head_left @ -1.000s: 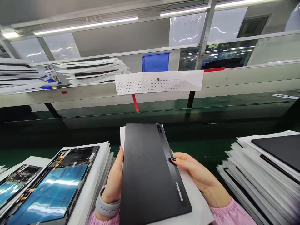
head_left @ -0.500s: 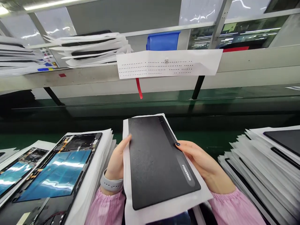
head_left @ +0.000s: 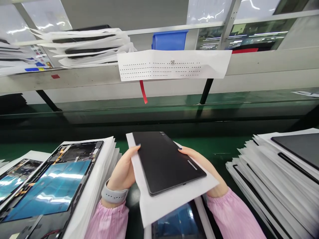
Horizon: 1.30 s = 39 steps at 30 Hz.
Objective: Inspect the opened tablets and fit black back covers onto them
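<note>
My left hand (head_left: 124, 171) and right hand (head_left: 199, 161) grip one black tablet (head_left: 165, 161) on one white sheet (head_left: 164, 202), held between two opened tablets (head_left: 53, 186) left and one stack (head_left: 279, 179) right.

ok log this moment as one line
left hand: grips white sheet edge | right hand: under sheet, fingertip on black back cover | cover: flat on sheet, camera end away | left: open tablet on stack

Two hands (head_left: 123, 171) (head_left: 199, 162), one black back cover (head_left: 165, 161), two opened tablets (head_left: 57, 186) (head_left: 12, 179), one blue bin (head_left: 169, 40).
</note>
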### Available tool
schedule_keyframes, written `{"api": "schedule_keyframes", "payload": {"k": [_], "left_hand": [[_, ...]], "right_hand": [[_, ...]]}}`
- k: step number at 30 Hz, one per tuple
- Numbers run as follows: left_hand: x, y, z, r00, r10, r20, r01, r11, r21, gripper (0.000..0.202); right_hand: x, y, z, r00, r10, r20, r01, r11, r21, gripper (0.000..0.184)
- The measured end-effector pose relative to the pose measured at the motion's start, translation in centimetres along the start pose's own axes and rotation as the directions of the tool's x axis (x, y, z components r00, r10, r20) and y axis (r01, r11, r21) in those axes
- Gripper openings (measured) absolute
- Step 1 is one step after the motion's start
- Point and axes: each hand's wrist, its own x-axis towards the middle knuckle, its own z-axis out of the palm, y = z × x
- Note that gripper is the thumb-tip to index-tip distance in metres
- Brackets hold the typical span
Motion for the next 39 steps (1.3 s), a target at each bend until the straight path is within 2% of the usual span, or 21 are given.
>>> {"api": "schedule_keyframes", "payload": {"k": [2,5,8,11,13,18,20,23,26,30,35,37,39], "left_hand": [[0.2,-0.6,-0.4,0.987,0.045,0.152,-0.059,0.994,0.089,0.030],[0.5,-1.1,-1.3,0.938,0.066,0.341,-0.166,0.948,0.271,0.033],[0.5,-0.9,-1.9,0.903,0.032,0.428,-0.201,0.913,0.354,0.052],[0.5,-0.5,-2.4,0.873,0.058,0.484,-0.229,0.925,0.302,0.068],[0.6,-0.4,-2.4,0.870,0.081,0.487,-0.240,0.932,0.273,0.071],[0.5,-0.7,-1.6,0.920,0.134,0.369,-0.233,0.943,0.238,0.059],[0.3,-0.8,-1.2,0.926,0.156,0.344,-0.248,0.937,0.245,0.054],[-0.1,-0.7,-0.9,0.922,0.140,0.361,-0.253,0.923,0.289,0.054],[-0.1,-0.5,-1.1,0.917,0.127,0.379,-0.234,0.939,0.252,0.049],[0.5,-0.7,-1.1,0.918,0.062,0.393,-0.120,0.985,0.123,0.030],[0.8,-1.2,-0.7,0.911,-0.096,0.400,0.089,0.995,0.035,0.044],[0.6,-1.0,-0.7,0.928,-0.106,0.356,0.104,0.994,0.024,0.043],[0.2,-0.6,-0.7,0.949,-0.072,0.307,0.067,0.997,0.026,0.043]], "right_hand": [[0.4,-0.2,-0.6,0.999,0.019,-0.039,-0.018,1.000,0.017,0.010],[0.6,-1.0,-1.3,0.997,0.055,-0.060,-0.052,0.998,0.041,0.019],[0.3,-1.8,-2.0,0.995,0.022,-0.101,-0.016,0.998,0.065,0.018],[0.0,-2.1,-2.5,0.988,0.026,-0.153,-0.011,0.995,0.094,0.018],[-0.1,-2.1,-2.6,0.985,0.050,-0.167,-0.030,0.992,0.121,0.017],[0.0,-2.0,-2.1,0.981,0.088,-0.173,-0.064,0.988,0.143,0.009],[0.0,-1.9,-1.9,0.983,0.067,-0.172,-0.046,0.991,0.123,0.009],[-0.1,-1.8,-2.0,0.990,0.016,-0.139,-0.004,0.996,0.086,0.011],[-0.2,-1.8,-2.1,0.995,0.003,-0.098,0.003,0.998,0.061,0.013],[-0.5,-1.8,-1.7,0.996,-0.042,-0.084,0.048,0.997,0.068,0.016],[-0.9,-1.8,-0.2,0.996,0.008,-0.086,0.005,0.988,0.153,0.026],[-1.0,-1.8,0.2,0.997,0.016,-0.079,-0.001,0.982,0.191,0.030],[-1.2,-1.8,0.4,0.998,0.017,-0.059,-0.005,0.980,0.200,0.033]]}}
